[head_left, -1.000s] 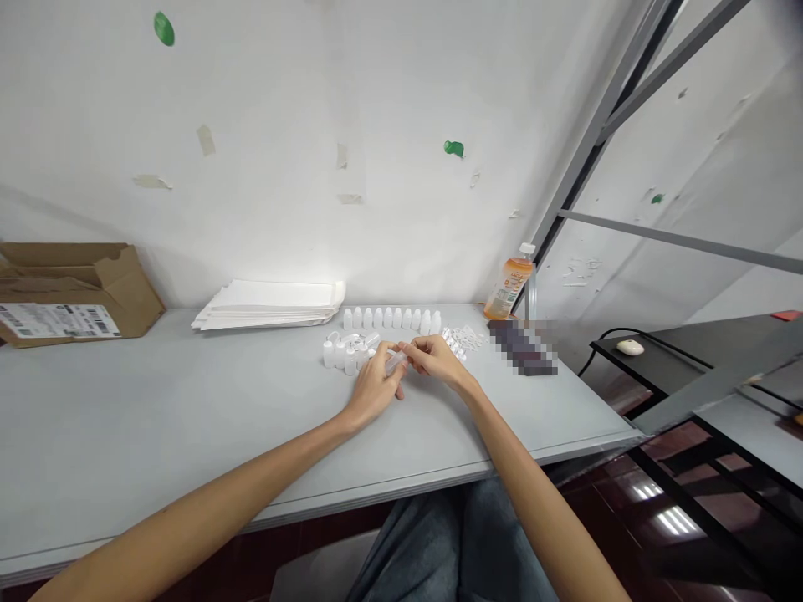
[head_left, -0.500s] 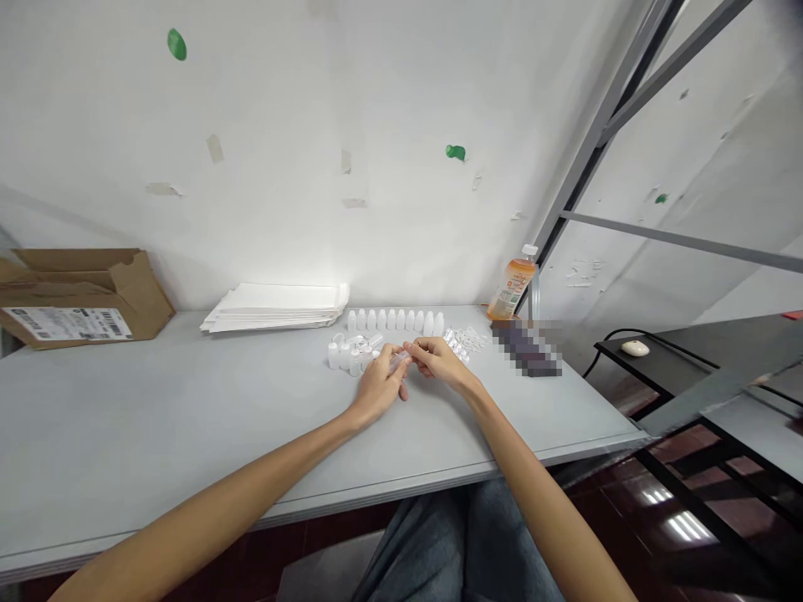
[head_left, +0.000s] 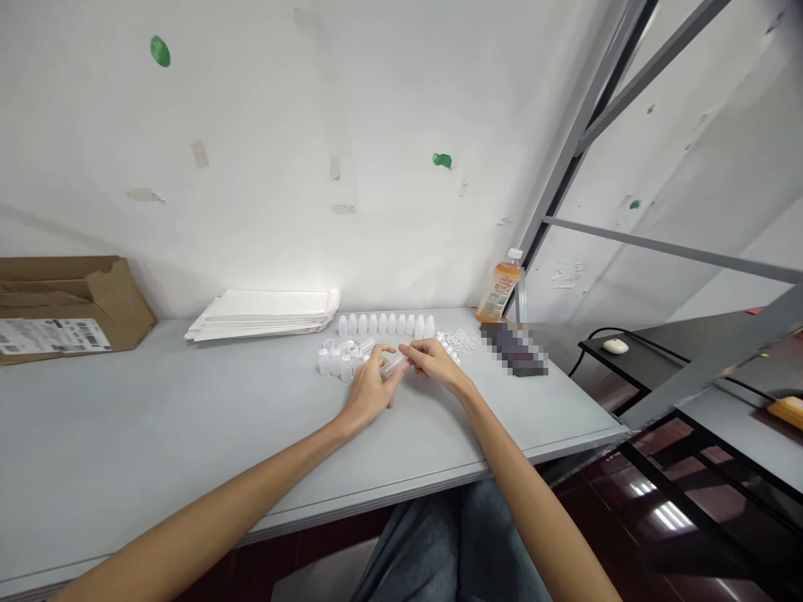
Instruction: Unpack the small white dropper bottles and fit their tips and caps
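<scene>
A small translucent plastic tube (head_left: 394, 364) sits tilted between the two hands, just above the grey tabletop (head_left: 138, 418); it is too small to tell whether it is a bottle body or some other part. The left hand (head_left: 370, 389) is half closed, its fingers curled around the tube's lower end; the right hand (head_left: 436, 364) is nearly closed, its fingertips (head_left: 405, 349) pinching the upper end, so both appear to have hold of it.

Just beyond the left hand, a loose cluster of white plastic dropper bottles (head_left: 335, 360) stands close together; behind the hands, a neat row of upright white bottles (head_left: 386, 324) runs along the wall. Just past the right fingers lies a small heap of white plastic parts (head_left: 455, 341), their exact form too small to tell; further right are a pixelated dark object (head_left: 514, 349) and an orange-labelled drink bottle (head_left: 500, 291).

The hands work well in from the table's front edge (head_left: 376, 506); the tabletop stretches a long way left, towards a stack of white envelopes (head_left: 263, 316) and a cardboard box (head_left: 63, 305), while the right end stops soon after the dark object.
</scene>
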`<act>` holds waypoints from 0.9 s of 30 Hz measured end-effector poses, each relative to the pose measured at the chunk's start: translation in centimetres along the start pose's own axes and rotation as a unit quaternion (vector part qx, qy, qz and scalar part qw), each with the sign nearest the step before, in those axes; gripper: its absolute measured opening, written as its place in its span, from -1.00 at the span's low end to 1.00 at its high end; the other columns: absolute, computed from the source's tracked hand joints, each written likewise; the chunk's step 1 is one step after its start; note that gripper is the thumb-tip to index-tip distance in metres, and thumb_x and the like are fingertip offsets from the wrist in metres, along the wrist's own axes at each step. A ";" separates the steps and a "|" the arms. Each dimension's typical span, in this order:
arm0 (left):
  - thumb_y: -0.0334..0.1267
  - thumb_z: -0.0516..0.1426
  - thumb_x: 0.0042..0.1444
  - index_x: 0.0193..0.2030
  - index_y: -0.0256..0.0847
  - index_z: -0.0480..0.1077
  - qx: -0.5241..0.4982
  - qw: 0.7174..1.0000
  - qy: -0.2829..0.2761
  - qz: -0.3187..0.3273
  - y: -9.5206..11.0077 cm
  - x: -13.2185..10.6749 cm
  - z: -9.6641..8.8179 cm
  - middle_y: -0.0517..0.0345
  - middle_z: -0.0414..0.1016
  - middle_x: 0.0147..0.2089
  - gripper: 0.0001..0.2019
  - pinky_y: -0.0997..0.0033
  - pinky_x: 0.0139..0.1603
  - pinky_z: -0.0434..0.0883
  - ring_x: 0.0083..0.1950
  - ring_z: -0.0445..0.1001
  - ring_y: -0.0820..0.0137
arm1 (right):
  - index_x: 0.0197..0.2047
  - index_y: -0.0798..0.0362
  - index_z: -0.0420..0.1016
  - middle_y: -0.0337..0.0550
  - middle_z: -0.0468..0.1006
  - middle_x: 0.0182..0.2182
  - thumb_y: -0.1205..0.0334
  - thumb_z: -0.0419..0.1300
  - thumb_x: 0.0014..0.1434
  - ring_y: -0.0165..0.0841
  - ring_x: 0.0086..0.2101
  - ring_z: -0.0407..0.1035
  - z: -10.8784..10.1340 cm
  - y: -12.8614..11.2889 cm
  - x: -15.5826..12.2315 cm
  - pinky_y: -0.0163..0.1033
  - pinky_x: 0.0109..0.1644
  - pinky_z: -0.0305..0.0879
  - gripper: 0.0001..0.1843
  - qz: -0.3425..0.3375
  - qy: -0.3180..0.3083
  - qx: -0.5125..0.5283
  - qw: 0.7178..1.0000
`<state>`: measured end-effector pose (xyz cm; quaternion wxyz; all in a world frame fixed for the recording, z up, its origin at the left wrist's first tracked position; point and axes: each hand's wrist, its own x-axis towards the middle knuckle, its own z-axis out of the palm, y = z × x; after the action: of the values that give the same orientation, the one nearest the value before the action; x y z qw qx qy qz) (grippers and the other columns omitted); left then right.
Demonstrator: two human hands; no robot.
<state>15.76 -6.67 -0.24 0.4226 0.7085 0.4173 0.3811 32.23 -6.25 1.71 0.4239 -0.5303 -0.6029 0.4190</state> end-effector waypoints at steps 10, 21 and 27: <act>0.08 -0.07 0.29 -0.18 -0.15 0.36 0.002 1.000 -0.024 -0.008 -0.3 0.1 0.1 0.29 0.34 -0.56 -0.64 0.51 -0.59 0.22 -0.62 0.39 0.45 | -0.66 0.01 0.10 -0.40 0.04 -0.71 -0.27 0.22 0.03 -0.53 -0.65 -0.01 -0.1 0.4 0.3 -0.32 -0.55 -0.08 -0.40 -0.022 0.006 -0.006 1.000; -0.01 0.02 0.25 0.00 -0.11 0.27 0.009 1.000 -0.022 -0.009 -0.5 0.1 0.1 0.38 0.29 -0.64 -0.70 0.52 -0.54 0.25 -0.57 0.43 0.38 | -0.66 0.03 0.12 -0.38 0.07 -0.70 -0.24 0.23 0.04 -0.54 -0.64 -0.01 -0.2 0.8 0.5 -0.33 -0.55 -0.06 -0.41 -0.013 0.015 0.014 1.000; 0.12 -0.11 0.29 -0.25 -0.18 0.33 -0.030 0.999 -0.031 -0.009 -0.4 0.1 0.1 0.25 0.38 -0.50 -0.58 0.51 -0.58 0.23 -0.63 0.39 0.48 | -0.62 0.04 0.15 -0.33 0.20 -0.62 -0.25 0.27 0.00 -0.57 -0.65 -0.02 -0.2 0.5 0.4 -0.33 -0.59 -0.13 -0.41 -0.009 0.007 0.051 0.999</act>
<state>15.83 -6.46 -0.62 0.4597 0.7029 0.3993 0.3675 32.54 -5.80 1.34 0.4579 -0.5055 -0.5828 0.4417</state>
